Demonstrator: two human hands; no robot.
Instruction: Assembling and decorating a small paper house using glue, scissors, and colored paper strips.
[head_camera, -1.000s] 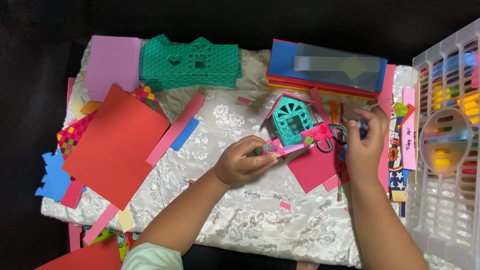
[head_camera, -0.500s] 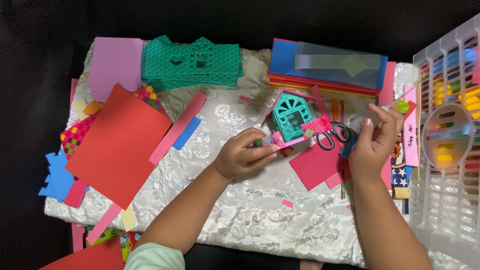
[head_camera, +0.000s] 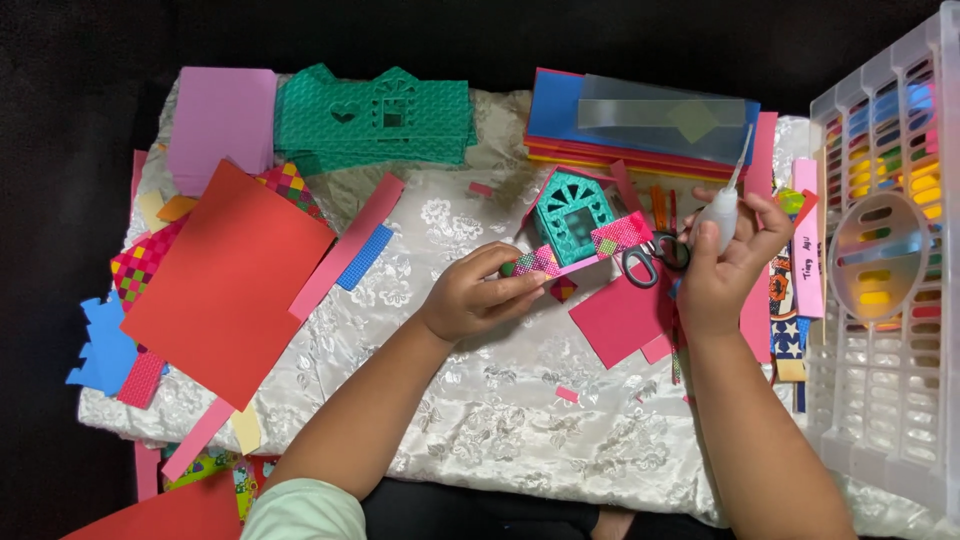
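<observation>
We see the left hand (head_camera: 475, 298) pinching a pink strip with checkered paper pieces (head_camera: 580, 255) between curled fingertips — it juts right toward the small teal paper house (head_camera: 573, 212). The right hand (head_camera: 727, 262) wraps a small white squeeze bottle (head_camera: 722, 212) — probably glue — nozzle upward, above the black-handled scissors (head_camera: 652, 258).

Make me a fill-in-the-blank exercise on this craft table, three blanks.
1. The right hand holds a small glue ____ with a thin nozzle.
2. The left hand grips a pink strip fixed to the small ____-coloured paper house.
3. The scissors lie ____ the two hands.

Missing words: bottle; teal; between
</observation>
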